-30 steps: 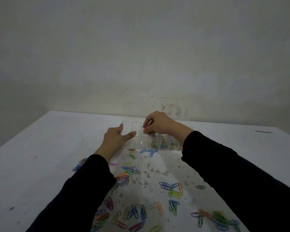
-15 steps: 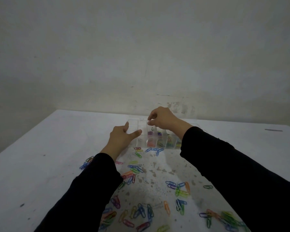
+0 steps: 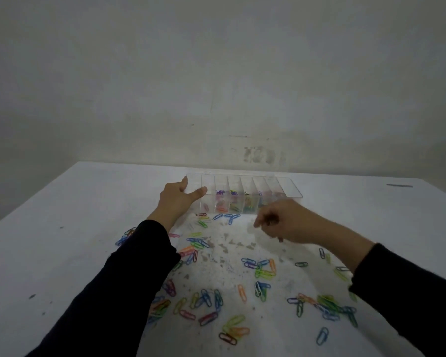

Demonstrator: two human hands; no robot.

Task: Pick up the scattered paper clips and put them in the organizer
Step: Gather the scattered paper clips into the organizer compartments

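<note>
1. The scattered paper clips (image 3: pixel 262 273) lie on the white surface (image 3: pixel 49 253) at 6 o'clock from both hands, nearer to the person than the organizer.
2. The right hand (image 3: pixel 283 222) hangs above the surface just in front of the organizer's right half, fingers curled loosely downward. Whether it holds a clip cannot be told; something small shows at the fingers, but it is blurred.
3. The nearest clips to this hand are a small blue group (image 3: pixel 228 217) at its 9 o'clock and the mixed cluster at its 6 o'clock. The right hand is the free one, so the next pick is probably its job.
4. The left hand (image 3: pixel 177 202) is spread apart, thumb and fingers resting against the left end of the clear organizer (image 3: pixel 289 188), seemingly to steady it.
5. The organizer's long axis runs from 9 to 3 o'clock, along the far side of the surface.
6. Count: one organizer with about eight compartments, several already holding coloured clips; two hands; loose clips are too many to count exactly, probably more than sixty.
</note>
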